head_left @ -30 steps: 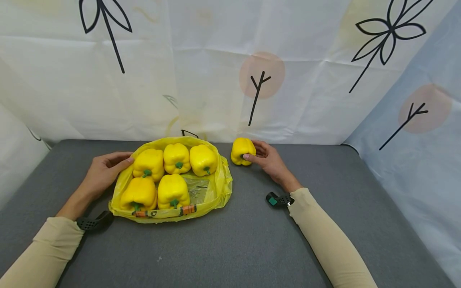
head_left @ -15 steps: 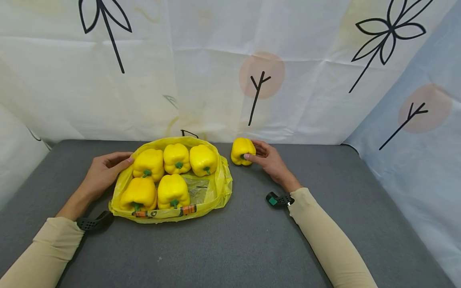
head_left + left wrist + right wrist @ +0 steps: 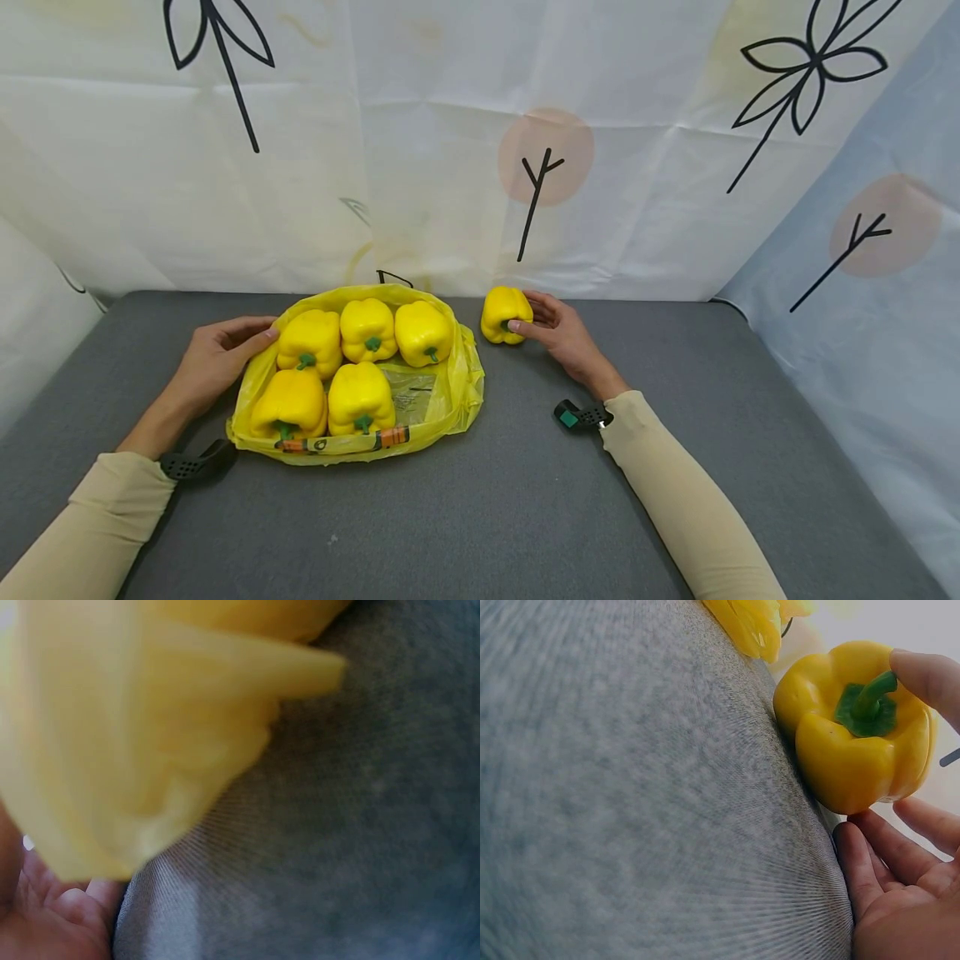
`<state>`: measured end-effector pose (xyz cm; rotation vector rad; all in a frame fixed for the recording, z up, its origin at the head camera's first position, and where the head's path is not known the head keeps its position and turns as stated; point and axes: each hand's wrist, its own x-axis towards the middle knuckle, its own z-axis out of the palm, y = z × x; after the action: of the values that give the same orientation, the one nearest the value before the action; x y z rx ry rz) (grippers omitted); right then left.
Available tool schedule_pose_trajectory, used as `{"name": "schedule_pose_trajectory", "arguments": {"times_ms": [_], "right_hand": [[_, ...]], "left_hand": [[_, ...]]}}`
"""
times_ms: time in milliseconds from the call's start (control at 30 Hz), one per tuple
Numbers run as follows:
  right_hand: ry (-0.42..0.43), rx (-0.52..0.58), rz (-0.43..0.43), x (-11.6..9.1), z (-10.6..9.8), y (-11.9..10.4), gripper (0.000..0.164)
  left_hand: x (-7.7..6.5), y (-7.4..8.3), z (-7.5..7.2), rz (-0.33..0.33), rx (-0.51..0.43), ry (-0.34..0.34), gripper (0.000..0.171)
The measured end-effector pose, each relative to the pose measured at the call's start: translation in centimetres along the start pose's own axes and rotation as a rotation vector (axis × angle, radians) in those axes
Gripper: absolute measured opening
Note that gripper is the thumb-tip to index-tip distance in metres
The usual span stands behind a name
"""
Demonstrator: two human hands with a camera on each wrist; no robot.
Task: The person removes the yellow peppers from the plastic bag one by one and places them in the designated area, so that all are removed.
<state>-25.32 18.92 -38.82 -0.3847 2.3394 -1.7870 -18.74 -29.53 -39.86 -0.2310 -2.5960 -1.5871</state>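
On the grey table a yellow plastic bag (image 3: 465, 400) lies with its mouth spread wide, several yellow bell peppers (image 3: 362, 398) inside showing green stems. My left hand (image 3: 217, 358) holds the bag's left rim between thumb and fingers; in the left wrist view the yellow plastic (image 3: 150, 735) hides most of the fingers. Right of the bag, a single yellow bell pepper (image 3: 504, 315) sits on the cloth near the back edge. My right hand (image 3: 562, 333) grips it from the right. In the right wrist view the thumb (image 3: 930, 679) is by its green stem (image 3: 874, 694), with fingers at its lower side.
The grey cloth-covered table (image 3: 480, 525) runs to a white patterned curtain (image 3: 435, 167) behind it. Another, bluish curtain (image 3: 885, 333) hangs along the right side. Within the bag, a bare patch of plastic shows at the front right.
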Motion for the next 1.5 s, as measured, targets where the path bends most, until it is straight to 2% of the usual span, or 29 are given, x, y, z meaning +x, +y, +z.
{"name": "schedule_pose_trajectory", "arguments": {"times_ms": [433,1000,1500], "right_hand": [[-0.001,-0.006,-0.002,-0.1,0.0,-0.2,0.071],[0.01,0.045,0.013,0.0,-0.3,-0.5,0.07],[0.031,-0.015,-0.059,-0.4,-1.1,-1.6,0.069]], "left_hand": [[-0.1,0.1,0.0,0.002,0.004,0.0,0.05],[-0.1,0.2,0.0,-0.003,0.011,0.0,0.05],[-0.1,0.1,0.0,0.001,0.006,0.007,0.048]]}}
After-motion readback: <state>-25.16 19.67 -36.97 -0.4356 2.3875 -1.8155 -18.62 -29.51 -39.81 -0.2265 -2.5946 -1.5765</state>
